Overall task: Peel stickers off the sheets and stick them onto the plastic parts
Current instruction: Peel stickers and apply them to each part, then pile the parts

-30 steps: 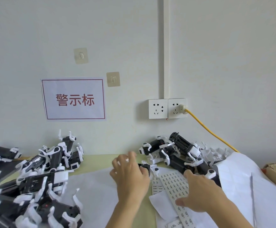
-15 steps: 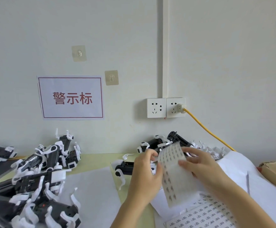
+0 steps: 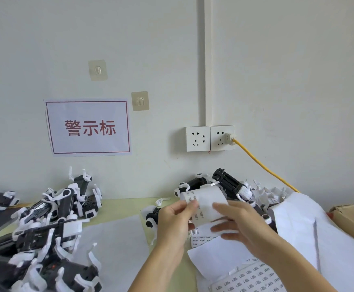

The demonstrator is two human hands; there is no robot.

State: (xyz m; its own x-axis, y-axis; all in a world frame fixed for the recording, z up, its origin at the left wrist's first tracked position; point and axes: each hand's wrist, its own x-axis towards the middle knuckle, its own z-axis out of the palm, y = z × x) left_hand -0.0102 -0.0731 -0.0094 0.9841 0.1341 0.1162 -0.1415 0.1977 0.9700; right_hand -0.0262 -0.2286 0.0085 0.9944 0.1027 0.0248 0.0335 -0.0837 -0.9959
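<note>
Both hands are gripping the sticker sheet point(image 3: 206, 204); left hand point(image 3: 175, 223) pinching its edge; right hand point(image 3: 242, 225) curling the white sheet back.

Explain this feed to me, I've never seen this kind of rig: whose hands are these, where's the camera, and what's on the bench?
There is no machine. A camera worn on a person's head looks forward and down at two bare hands. The left hand and right hand together hold a curled sticker sheet above the yellow-green table. Black-and-white plastic parts lie in a left pile and a right pile by the wall. Another printed sticker sheet lies flat nearby, among blank white paper.
</note>
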